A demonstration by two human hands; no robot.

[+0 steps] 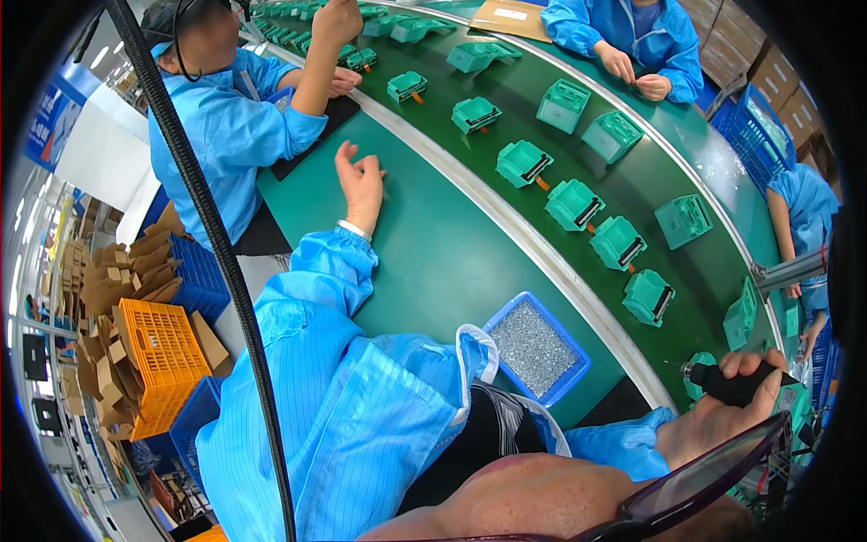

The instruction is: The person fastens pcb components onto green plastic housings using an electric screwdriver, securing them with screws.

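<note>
Across the lower middle, a loose bright-blue jacket (307, 388) with fine darker stripes and white edging (492, 361), over black clothing (447, 465); white band (354, 229) around left wrist (363, 215); dark-framed glasses (713, 470), lower right.

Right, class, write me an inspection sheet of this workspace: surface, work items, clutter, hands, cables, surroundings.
Surface: green tabletop, beside a darker green belt.
Work items: green housings spread along the belt; blue tray of small metal parts on the tabletop.
Clutter: cardboard pieces by an orange crate, at left.
Hands: left hand loosely curled, nothing seen in it; right hand grips a black tool.
Cables: black braided cable crosses the view's left side.
Surroundings: co-workers in blue at left, across and right.
</note>
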